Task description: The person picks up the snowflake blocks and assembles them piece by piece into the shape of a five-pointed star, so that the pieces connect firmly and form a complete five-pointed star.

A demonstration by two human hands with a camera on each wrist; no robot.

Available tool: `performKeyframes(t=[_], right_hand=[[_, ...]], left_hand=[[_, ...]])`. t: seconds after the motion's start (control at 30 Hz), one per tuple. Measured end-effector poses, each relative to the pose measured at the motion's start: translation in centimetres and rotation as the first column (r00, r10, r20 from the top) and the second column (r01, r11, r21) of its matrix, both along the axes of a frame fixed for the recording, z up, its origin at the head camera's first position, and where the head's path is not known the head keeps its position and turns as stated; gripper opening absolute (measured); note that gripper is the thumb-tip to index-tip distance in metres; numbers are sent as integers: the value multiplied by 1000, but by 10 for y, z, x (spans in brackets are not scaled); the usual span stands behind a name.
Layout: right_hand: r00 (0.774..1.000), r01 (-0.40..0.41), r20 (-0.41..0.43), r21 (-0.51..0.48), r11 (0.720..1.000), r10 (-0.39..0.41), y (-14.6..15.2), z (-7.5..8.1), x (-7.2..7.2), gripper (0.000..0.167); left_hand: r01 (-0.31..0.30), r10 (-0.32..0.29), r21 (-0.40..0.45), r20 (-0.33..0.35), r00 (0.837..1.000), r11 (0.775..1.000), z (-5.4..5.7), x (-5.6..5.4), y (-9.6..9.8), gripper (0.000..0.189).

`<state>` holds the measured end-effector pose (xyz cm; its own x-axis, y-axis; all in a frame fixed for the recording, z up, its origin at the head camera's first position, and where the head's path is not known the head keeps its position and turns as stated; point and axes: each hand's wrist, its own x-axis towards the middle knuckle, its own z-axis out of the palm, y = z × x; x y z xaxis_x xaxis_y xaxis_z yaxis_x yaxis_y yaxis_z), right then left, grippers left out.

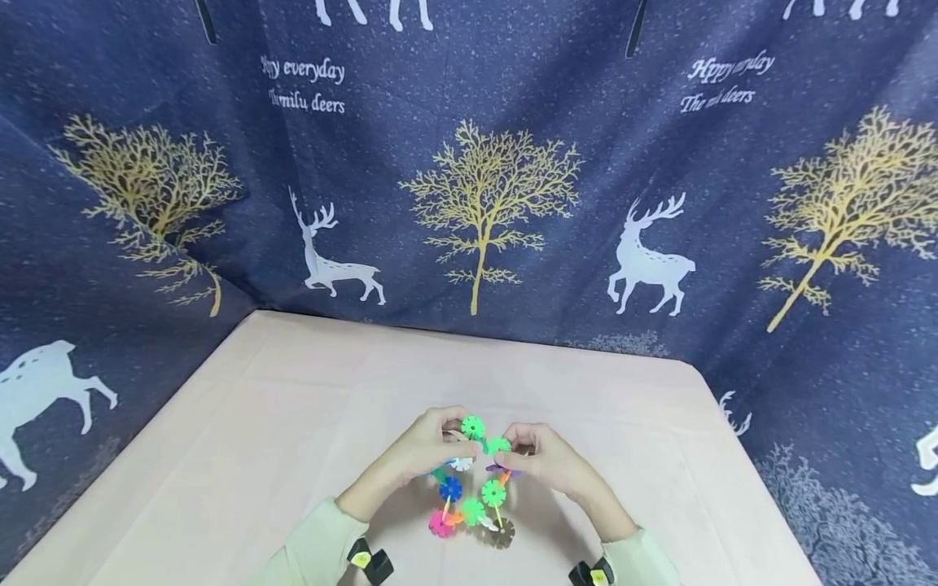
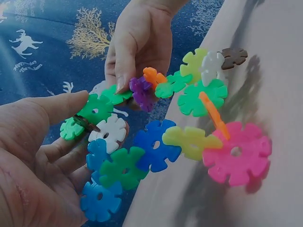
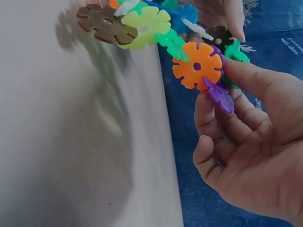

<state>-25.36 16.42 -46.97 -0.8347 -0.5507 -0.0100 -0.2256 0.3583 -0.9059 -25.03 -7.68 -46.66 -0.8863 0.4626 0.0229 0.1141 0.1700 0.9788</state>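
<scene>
Between the two hands is a loop of interlocking plastic snowflake discs, slotted together edge to edge. My left hand (image 1: 425,439) pinches its far left part, around a green disc (image 1: 472,427) and a white disc (image 2: 108,134). On the far right side, my right hand (image 1: 551,458) pinches the loop by a green disc (image 1: 500,445) beside purple discs (image 3: 220,96). An orange disc (image 3: 196,66) sits just outside the right fingertips. Nearer the body hang a blue disc (image 1: 450,488), a pink disc (image 1: 440,524) and a brown disc (image 1: 502,534). Fingers partly hide the far discs.
A table with a pale pink cover (image 1: 308,391) lies under the hands. Dark blue cloth (image 1: 469,81) printed with deer and trees hangs behind it and on both sides. Black wrist straps (image 1: 379,567) sit at the sleeve cuffs.
</scene>
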Motion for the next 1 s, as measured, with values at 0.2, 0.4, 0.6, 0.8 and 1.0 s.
performKeyframes(t=[0.2, 0.4, 0.6, 0.8, 1.0], right_hand=[[996, 16, -86, 38, 999, -13, -1, 6, 8, 13], [987, 141, -85, 27, 990, -138, -6, 7, 13, 14], [970, 227, -85, 3, 974, -226, -11, 5, 16, 14], [969, 232, -81, -28, 972, -233, -13, 13, 17, 15], [973, 215, -86, -15, 976, -216, -14, 15, 15, 16]], left_hand=[[-27, 27, -5, -7, 1000, 1000, 3, 1, 2, 30], [-42, 42, 33, -8, 999, 999, 5, 2, 6, 25], [-51, 50, 99, 7, 999, 994, 1, 1, 9, 23], [-59, 60, 121, 0, 998, 991, -1, 1, 12, 23], [-65, 66, 119, -2, 998, 991, -2, 2, 13, 22]])
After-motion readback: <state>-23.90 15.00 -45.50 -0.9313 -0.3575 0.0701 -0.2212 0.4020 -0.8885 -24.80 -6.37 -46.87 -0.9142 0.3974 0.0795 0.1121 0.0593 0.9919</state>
